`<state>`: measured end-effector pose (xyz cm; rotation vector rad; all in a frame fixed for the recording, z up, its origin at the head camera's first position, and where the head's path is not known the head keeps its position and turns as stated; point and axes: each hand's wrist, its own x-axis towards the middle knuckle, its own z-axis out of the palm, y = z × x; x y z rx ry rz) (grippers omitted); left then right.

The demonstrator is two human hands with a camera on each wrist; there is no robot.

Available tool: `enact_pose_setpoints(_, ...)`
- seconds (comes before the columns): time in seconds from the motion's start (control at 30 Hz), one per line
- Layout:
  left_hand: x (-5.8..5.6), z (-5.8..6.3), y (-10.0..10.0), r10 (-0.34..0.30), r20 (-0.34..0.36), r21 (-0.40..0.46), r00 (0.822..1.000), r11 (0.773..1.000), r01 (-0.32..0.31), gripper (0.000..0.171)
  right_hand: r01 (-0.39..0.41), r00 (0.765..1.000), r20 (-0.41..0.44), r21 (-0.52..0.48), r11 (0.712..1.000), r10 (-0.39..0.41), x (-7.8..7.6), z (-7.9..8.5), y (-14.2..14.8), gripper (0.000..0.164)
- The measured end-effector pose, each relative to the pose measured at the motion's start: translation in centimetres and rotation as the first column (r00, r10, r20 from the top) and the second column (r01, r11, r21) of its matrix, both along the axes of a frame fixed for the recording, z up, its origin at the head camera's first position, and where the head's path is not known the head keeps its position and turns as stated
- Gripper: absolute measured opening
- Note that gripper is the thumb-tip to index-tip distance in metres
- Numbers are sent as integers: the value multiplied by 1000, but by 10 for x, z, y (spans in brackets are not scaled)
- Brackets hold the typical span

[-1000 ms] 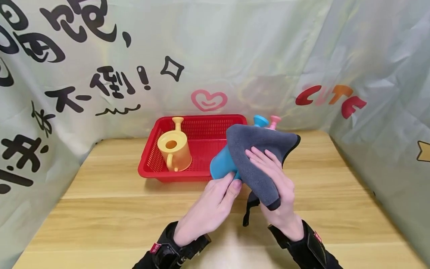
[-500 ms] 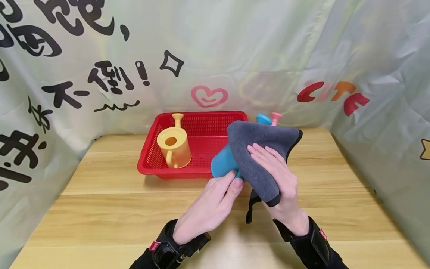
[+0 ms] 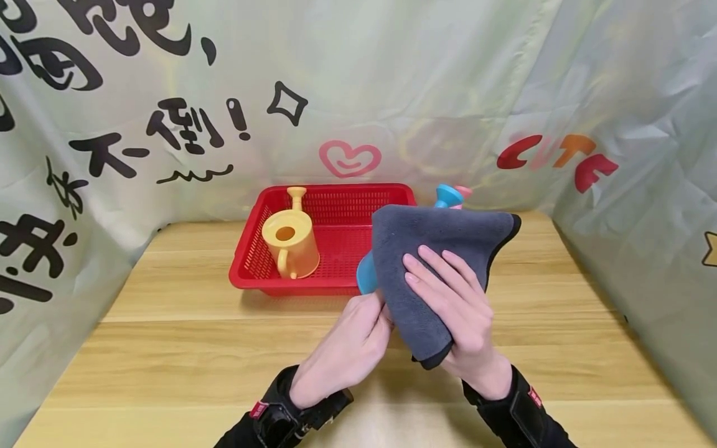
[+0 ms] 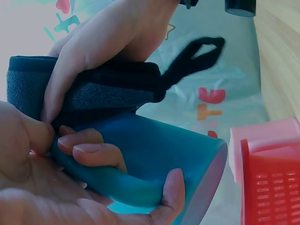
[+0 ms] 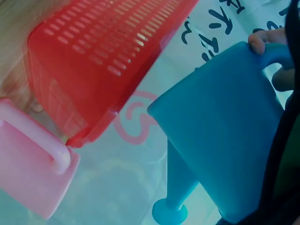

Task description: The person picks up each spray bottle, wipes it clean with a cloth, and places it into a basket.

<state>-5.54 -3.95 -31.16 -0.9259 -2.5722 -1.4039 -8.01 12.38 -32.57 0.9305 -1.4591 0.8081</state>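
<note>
My left hand [image 3: 347, 342] grips the handle of a blue toy watering can [image 4: 178, 150], its fingers curled round it in the left wrist view. The can is held tilted above the table, its spout [image 3: 448, 196] showing past the cloth. A dark grey cloth [image 3: 411, 249] with black edging covers most of the can in the head view. My right hand [image 3: 459, 311] holds this cloth against the can, fingers spread over it and thumb on the other side. A loop hangs off the cloth in the left wrist view.
A red plastic basket [image 3: 347, 289] stands at the back, with a yellow watering can [image 3: 294, 249] inside at its left. Beside the basket is a pink watering can [image 5: 37, 164], mostly hidden by the cloth in the head view. A printed curtain [image 3: 448, 74] encloses the table.
The cloth has shifted and spread lower, covering more of the blue can. The can has turned a little, its spout moving right in front of the pink spout.
</note>
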Motion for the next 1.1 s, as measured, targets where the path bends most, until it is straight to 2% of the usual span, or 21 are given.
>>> enact_pose_setpoints(0.27, 2, -1, 1, -32, -111, 1, 993, 999, 32, 16, -84, 989, 117, -37, 996, 88, 0, 6, 9, 38)
enact_pose_setpoints(0.5, 1, -3, 1, -33, -115, 14, 993, 999, 35, 22, -116, 979, 165, -59, 992, 124, -2, 6, 14, 41)
enact_pose_setpoints(0.7, -1, -1, -1, -13, -109, 18, 994, 1000, 15, 13, -40, 997, 58, -30, 999, 42, -3, 3, 7, 36)
enact_pose_setpoints(0.83, -1, 1, -2, 5, -55, 44, 998, 999, -3, 16, -4, 1000, -9, -6, 1000, 4, -2, 1, 2, 32)
enact_pose_setpoints(0.97, 0, 2, -2, 14, 0, 61, 1000, 998, -14, 17, 1, 999, -36, 16, 1000, -1, -1, 0, 0, 30)
enact_pose_setpoints(1.1, 0, 1, -3, 16, -5, 68, 1000, 998, -15, 16, -11, 999, -50, 10, 1000, 12, -1, 2, -1, 32)
